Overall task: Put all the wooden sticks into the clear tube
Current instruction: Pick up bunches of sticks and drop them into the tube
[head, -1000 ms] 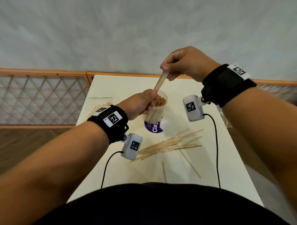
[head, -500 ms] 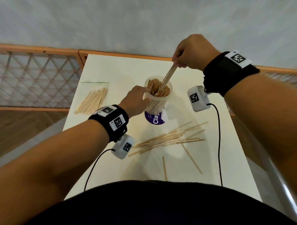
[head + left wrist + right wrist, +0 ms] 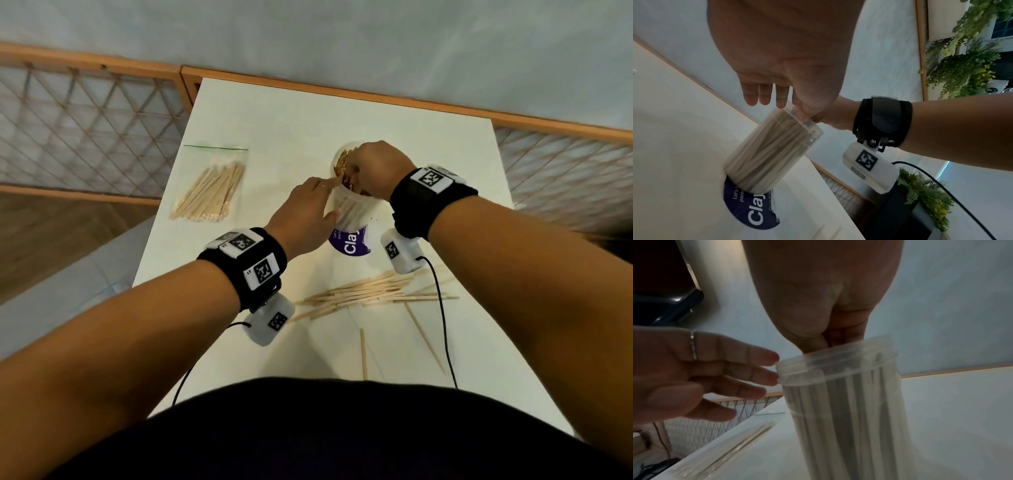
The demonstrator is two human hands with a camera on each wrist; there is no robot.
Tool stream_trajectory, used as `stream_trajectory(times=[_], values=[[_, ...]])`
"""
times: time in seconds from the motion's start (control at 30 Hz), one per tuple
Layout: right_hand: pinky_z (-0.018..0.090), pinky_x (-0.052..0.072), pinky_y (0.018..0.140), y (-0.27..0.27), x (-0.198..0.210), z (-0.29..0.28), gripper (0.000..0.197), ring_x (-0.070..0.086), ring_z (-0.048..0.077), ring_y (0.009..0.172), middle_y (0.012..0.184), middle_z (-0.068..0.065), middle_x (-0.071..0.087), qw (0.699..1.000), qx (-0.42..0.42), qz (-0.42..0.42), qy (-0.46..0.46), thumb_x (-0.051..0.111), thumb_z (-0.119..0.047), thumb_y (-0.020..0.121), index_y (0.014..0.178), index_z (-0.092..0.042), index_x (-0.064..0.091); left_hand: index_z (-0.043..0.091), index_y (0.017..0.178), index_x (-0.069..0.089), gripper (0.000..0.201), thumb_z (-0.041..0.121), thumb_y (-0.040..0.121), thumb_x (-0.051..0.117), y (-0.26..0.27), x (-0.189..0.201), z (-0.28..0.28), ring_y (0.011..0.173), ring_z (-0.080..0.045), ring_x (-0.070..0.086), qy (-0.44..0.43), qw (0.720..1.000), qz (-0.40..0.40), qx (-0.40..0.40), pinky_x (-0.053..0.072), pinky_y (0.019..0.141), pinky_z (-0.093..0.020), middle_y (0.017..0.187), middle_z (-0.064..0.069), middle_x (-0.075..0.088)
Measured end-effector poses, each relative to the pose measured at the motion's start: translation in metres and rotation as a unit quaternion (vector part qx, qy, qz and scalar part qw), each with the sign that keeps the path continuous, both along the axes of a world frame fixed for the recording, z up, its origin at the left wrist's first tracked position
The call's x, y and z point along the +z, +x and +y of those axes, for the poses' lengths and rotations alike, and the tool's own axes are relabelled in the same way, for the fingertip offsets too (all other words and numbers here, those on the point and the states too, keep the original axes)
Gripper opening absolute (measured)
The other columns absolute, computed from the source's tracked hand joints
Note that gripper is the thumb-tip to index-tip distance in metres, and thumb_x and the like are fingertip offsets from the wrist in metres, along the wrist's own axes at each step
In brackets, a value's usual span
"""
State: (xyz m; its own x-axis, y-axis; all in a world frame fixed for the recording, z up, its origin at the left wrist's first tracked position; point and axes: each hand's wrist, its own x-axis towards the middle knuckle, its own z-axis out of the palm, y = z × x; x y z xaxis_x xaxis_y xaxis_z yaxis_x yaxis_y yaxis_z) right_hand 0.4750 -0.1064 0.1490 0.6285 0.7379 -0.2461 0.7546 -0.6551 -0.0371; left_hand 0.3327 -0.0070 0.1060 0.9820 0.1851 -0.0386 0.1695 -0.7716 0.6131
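Clear tube (image 3: 352, 209): stands upright on the white desk (image 3: 274, 113), packed with wooden sticks, its base beside a purple round label (image 3: 349, 245) that lies flat on the desk. Left grip (image 3: 305, 219): open, fingers (image 3: 760, 369) straight and spread, tips touching the tube's rim on its left side; a thin ring (image 3: 693, 345) on one finger. Right grip (image 3: 376, 171): directly over the tube's mouth, fingertips bunched and dipped among the stick tops; whether it pinches a stick cannot be told, the tips being hidden behind the rim. Loose wooden sticks (image 3: 370, 294): a scattered pile on the desk nearer the person than the tube, well apart from both grips; two single sticks (image 3: 363, 353) lie nearer still. Plastic bag of sticks (image 3: 212, 188): flat on the desk's left part, apart from the tube. Wrist cameras (image 3: 270, 322) hang below both black wristbands, cables trailing over the desk.
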Motion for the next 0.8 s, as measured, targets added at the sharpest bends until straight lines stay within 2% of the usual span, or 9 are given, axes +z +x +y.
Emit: stream_trajectory(times=[0.1,0.17,0.23,0.3,0.4,0.5,0.6,0.67,0.8], values=[[0.032,0.036,0.077,0.004,0.002,-0.007,0.022,0.054,0.030,0.102,0.110,0.010,0.063,0.999,-0.003,-0.029,0.033,0.053,-0.021,0.091,0.109,-0.017,0.065,0.017,0.148,0.029,0.059,0.025,0.095,0.051,-0.001,0.003,-0.003,0.131,-0.025,0.038,-0.005,1.000,0.006,0.001,0.033,0.108,-0.032,0.142,-0.007,0.039],[0.037,0.037,0.093,0.004,0.008,-0.016,0.032,0.051,0.029,0.117,0.125,0.008,0.059,0.993,-0.045,-0.055,0.097,0.045,-0.023,0.096,0.123,-0.018,0.061,0.016,0.149,0.029,0.058,0.023,0.095,0.050,-0.002,0.005,-0.004,0.132,-0.024,0.037,-0.005,1.000,0.003,-0.002,0.033,0.109,-0.032,0.144,-0.006,0.038],[0.041,0.029,0.109,-0.003,0.010,-0.028,0.041,0.044,0.028,0.130,0.141,0.009,0.050,0.983,-0.048,-0.083,0.156,0.037,-0.024,0.099,0.137,-0.015,0.048,0.016,0.149,0.028,0.058,0.022,0.095,0.049,-0.003,0.006,-0.004,0.136,-0.024,0.033,0.004,1.000,0.001,-0.006,0.031,0.111,-0.034,0.149,-0.004,0.033],[0.047,0.015,0.117,-0.017,0.003,-0.036,0.048,0.031,0.024,0.141,0.153,0.010,0.033,0.992,0.007,-0.085,0.094,0.027,-0.030,0.102,0.146,-0.010,0.032,0.017,0.150,0.025,0.061,0.020,0.094,0.048,-0.005,0.007,-0.004,0.140,-0.024,0.026,0.025,1.000,0.007,-0.011,0.027,0.114,-0.035,0.155,-0.001,0.024],[0.050,-0.003,0.118,-0.033,-0.016,-0.044,0.058,0.010,0.019,0.148,0.161,0.006,0.012,0.999,0.031,-0.027,-0.030,0.014,-0.042,0.103,0.151,-0.010,0.018,0.015,0.151,0.023,0.063,0.017,0.093,0.048,-0.006,0.008,-0.007,0.143,-0.024,0.020,0.075,0.997,0.008,-0.024,0.022,0.114,-0.034,0.159,0.001,0.015],[0.049,-0.004,0.118,-0.030,-0.020,-0.045,0.060,0.005,0.018,0.149,0.161,0.005,0.009,0.999,-0.010,-0.035,0.024,0.013,-0.044,0.102,0.151,-0.011,0.019,0.016,0.151,0.021,0.064,0.017,0.093,0.047,-0.006,0.010,-0.009,0.143,-0.025,0.020,0.097,0.995,0.018,-0.026,0.024,0.113,-0.036,0.160,0.002,0.013],[0.053,-0.002,0.116,-0.030,-0.016,-0.046,0.058,0.006,0.019,0.148,0.160,0.005,0.014,1.000,0.005,-0.013,-0.006,0.014,-0.045,0.102,0.145,-0.011,0.031,0.016,0.152,0.019,0.064,0.018,0.094,0.046,-0.006,0.013,-0.010,0.143,-0.025,0.019,0.101,0.994,0.037,-0.028,0.024,0.112,-0.036,0.160,0.003,0.011],[0.052,0.001,0.116,-0.030,-0.011,-0.054,0.055,0.006,0.021,0.148,0.160,0.005,0.016,0.999,0.004,-0.030,0.033,0.021,-0.044,0.102,0.146,-0.012,0.033,0.015,0.152,0.016,0.065,0.019,0.094,0.046,-0.007,0.014,-0.010,0.144,-0.024,0.018,0.092,0.994,0.045,-0.027,0.024,0.114,-0.037,0.160,0.002,0.008],[0.042,0.008,0.118,-0.044,-0.011,-0.088,0.049,0.016,0.021,0.147,0.157,0.003,0.025,0.973,-0.058,-0.021,0.220,0.042,-0.035,0.100,0.145,-0.016,0.038,0.014,0.152,0.011,0.069,0.025,0.095,0.047,-0.017,0.006,-0.012,0.145,-0.023,0.016,0.079,0.995,0.060,-0.008,0.024,0.115,-0.037,0.161,-0.001,0.004]])
